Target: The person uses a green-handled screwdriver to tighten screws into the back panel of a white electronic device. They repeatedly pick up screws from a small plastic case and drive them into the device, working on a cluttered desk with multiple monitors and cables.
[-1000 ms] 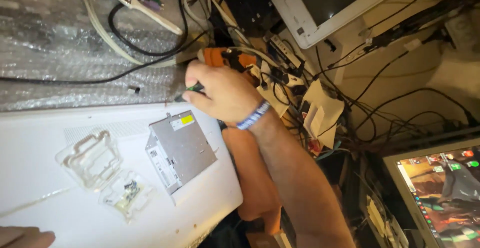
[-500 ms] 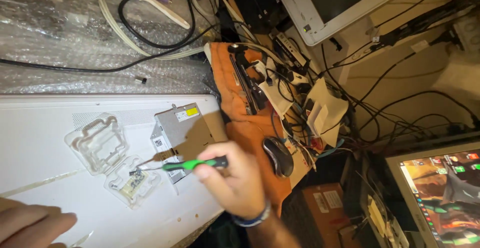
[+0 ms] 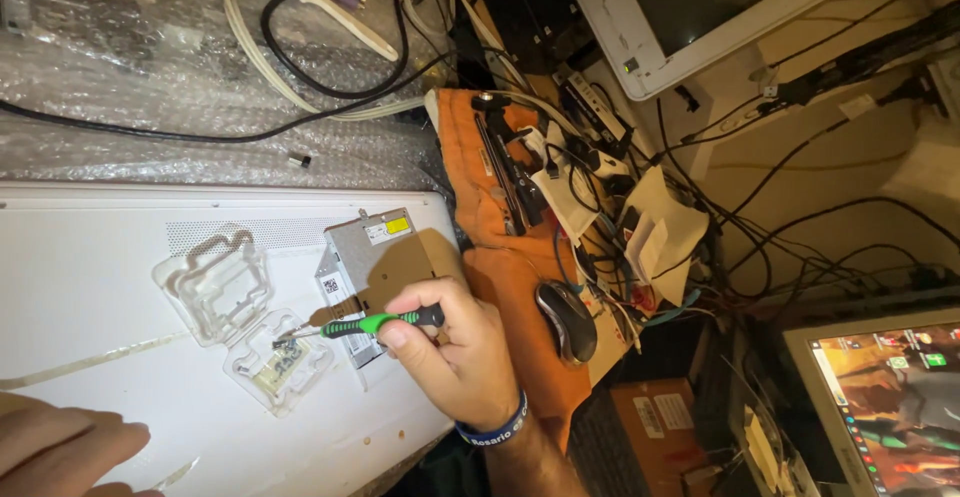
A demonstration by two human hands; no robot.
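My right hand (image 3: pixel 455 342) grips a green-and-black screwdriver (image 3: pixel 370 326), lying over the near end of a flat grey metal drive (image 3: pixel 372 257). The screwdriver's tip sits at a small clear plastic blister tray (image 3: pixel 278 359) holding small parts, on the white laptop underside (image 3: pixel 110 287). A second, larger clear plastic tray (image 3: pixel 213 284) lies just beyond it. My left hand (image 3: pixel 60 452) rests on the white surface at the lower left, fingers loosely curled, holding nothing visible. A blue wristband is on my right wrist.
Bubble wrap (image 3: pixel 120 57) with black and beige cables (image 3: pixel 300 67) lies above the laptop. An orange cloth (image 3: pixel 495 217) holds a black bar-shaped part (image 3: pixel 505 172) and a grey mouse (image 3: pixel 566 321). Tangled wires, a white-framed monitor (image 3: pixel 690 7) and a lit screen (image 3: pixel 890 397) stand to the right.
My right hand came down from the orange cloth area with the screwdriver to the small plastic tray. My left hand has come further into view at the lower left.
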